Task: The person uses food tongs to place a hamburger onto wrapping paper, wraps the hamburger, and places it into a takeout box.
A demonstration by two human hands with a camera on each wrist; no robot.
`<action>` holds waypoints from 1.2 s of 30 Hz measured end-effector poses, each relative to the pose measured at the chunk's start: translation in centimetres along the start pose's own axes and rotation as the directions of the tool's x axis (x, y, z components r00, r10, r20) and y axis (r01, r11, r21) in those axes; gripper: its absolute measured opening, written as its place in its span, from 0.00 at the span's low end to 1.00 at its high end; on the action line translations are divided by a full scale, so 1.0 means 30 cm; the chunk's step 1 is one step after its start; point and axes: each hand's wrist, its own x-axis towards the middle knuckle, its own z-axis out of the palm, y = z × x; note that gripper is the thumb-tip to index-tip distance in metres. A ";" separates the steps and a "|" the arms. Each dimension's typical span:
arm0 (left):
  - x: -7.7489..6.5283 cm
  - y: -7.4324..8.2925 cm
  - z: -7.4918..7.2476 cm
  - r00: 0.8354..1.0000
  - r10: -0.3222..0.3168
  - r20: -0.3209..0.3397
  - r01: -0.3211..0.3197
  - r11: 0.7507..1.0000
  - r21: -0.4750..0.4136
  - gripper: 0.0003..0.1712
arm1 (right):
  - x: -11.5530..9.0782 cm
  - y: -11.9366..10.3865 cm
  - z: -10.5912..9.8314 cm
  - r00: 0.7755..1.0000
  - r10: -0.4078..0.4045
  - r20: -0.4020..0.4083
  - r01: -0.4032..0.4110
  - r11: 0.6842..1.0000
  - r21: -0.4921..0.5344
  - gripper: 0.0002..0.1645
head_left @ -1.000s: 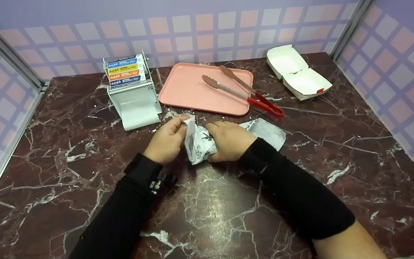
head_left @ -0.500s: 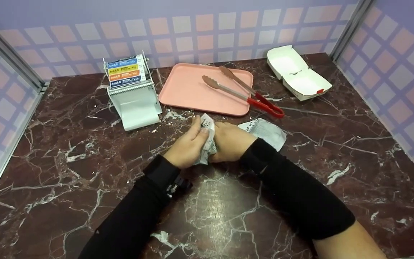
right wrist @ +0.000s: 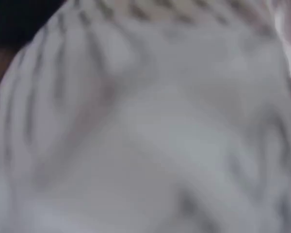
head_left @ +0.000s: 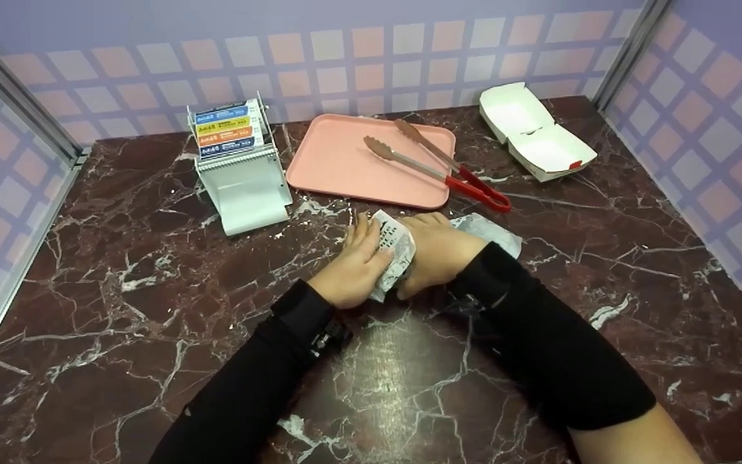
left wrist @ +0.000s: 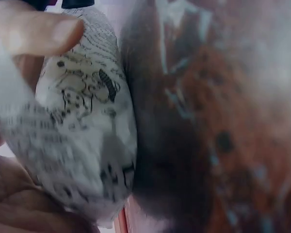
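A round bundle in printed white wrapping paper (head_left: 397, 254) stands between the two hands near the middle of the table. Its contents are hidden. Straight fingers of the left hand (head_left: 351, 267) press flat against the paper on its left side. From the right, the right hand (head_left: 445, 254) grips the bundle, thumb toward the near side and fingers over the far side. A loose end of the paper (head_left: 490, 232) sticks out beyond the right hand. In the left wrist view the bundle (left wrist: 87, 116) shows a rounded printed side. Blurred paper (right wrist: 150, 136) fills most of the right wrist view.
Behind the hands lies a pink tray (head_left: 329, 161), with red-handled tongs (head_left: 474, 190) partly over its right edge. A rack (head_left: 236, 161) with coloured labels and a hanging sheet stands at the back left. An opened white carton (head_left: 535, 135) sits at the back right.
The left hand has moved right, from holding the raised paper edge to pressing it against the bundle. The bundle and right hand have shifted slightly right.
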 end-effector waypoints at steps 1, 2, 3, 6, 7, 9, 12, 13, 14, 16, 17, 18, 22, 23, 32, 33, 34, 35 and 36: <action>0.000 -0.001 0.000 1.000 0.001 0.010 -0.001 1.000 0.015 0.40 | -0.003 0.002 0.001 1.000 0.009 0.005 -0.009 1.000 -0.017 0.67; 0.000 -0.001 0.000 1.000 0.003 0.017 -0.004 1.000 0.024 0.40 | -0.002 0.002 0.004 1.000 0.013 0.006 -0.013 1.000 -0.025 0.64; -0.001 0.000 0.000 1.000 0.007 0.024 -0.008 0.999 0.034 0.40 | 0.000 0.001 0.009 1.000 0.011 0.002 -0.011 1.000 -0.026 0.62; 0.000 0.003 -0.001 0.999 0.026 0.029 -0.028 0.997 0.075 0.40 | 0.012 -0.004 0.023 0.999 -0.031 -0.018 0.031 0.999 0.004 0.59; 0.000 0.006 -0.001 0.999 0.031 0.028 -0.033 0.996 0.088 0.40 | 0.015 -0.006 0.026 0.999 -0.046 -0.025 0.046 0.999 0.014 0.59; 0.000 0.010 0.000 0.999 0.031 0.026 -0.034 0.992 0.119 0.40 | 0.020 -0.007 0.025 0.998 -0.059 -0.036 0.060 0.998 0.024 0.61; 0.001 0.016 0.003 0.999 0.018 0.035 -0.024 0.986 0.166 0.41 | 0.012 0.001 0.011 0.999 0.005 -0.032 -0.004 1.000 0.003 0.59; 0.002 0.017 0.005 0.999 0.015 0.041 -0.022 0.983 0.180 0.41 | 0.007 0.005 0.006 0.999 0.039 -0.027 -0.040 0.999 -0.009 0.56; 0.003 0.018 0.006 0.999 0.012 0.047 -0.021 0.981 0.191 0.41 | 0.002 0.010 0.003 0.997 0.069 -0.020 -0.070 0.997 -0.022 0.53; 0.005 0.020 0.009 0.998 0.016 0.056 -0.027 0.979 0.203 0.42 | -0.008 0.017 -0.002 0.995 0.103 -0.005 -0.103 0.994 -0.040 0.49; 0.007 0.020 0.009 0.998 0.023 0.057 -0.034 0.978 0.204 0.42 | -0.011 0.019 -0.001 0.995 0.104 -0.003 -0.104 0.994 -0.044 0.48; 0.009 0.019 0.010 0.998 0.029 0.057 -0.040 0.978 0.203 0.42 | -0.013 0.020 0.002 0.996 0.094 -0.003 -0.094 0.995 -0.046 0.49; 0.015 0.015 0.010 0.997 0.045 0.055 -0.055 0.977 0.205 0.43 | -0.007 0.014 0.019 0.999 0.025 -0.046 -0.026 1.000 -0.018 0.55; 0.017 0.014 0.009 0.997 0.043 0.058 -0.054 0.977 0.209 0.43 | -0.004 0.012 0.023 0.998 0.014 -0.060 -0.015 1.000 -0.005 0.55; 0.030 0.044 0.022 0.999 -0.024 0.021 0.015 0.931 0.365 0.43 | -0.011 0.028 0.009 0.996 0.084 -0.021 -0.084 0.996 0.024 0.59; 0.031 0.049 0.025 1.000 -0.030 0.010 0.024 0.924 0.383 0.43 | -0.015 0.032 0.007 0.995 0.103 -0.002 -0.103 0.995 0.019 0.59; 0.032 0.053 0.028 0.999 -0.034 0.001 0.031 0.918 0.396 0.43 | -0.018 0.036 0.005 0.993 0.113 0.016 -0.113 0.993 0.013 0.59; 0.033 0.057 0.030 0.999 -0.039 -0.004 0.038 0.913 0.407 0.43 | -0.021 0.039 0.005 0.993 0.115 0.031 -0.115 0.993 0.001 0.59; 0.034 0.060 0.033 0.999 -0.041 -0.012 0.042 0.906 0.421 0.43 | -0.022 0.042 0.006 0.993 0.110 0.042 -0.110 0.994 -0.004 0.59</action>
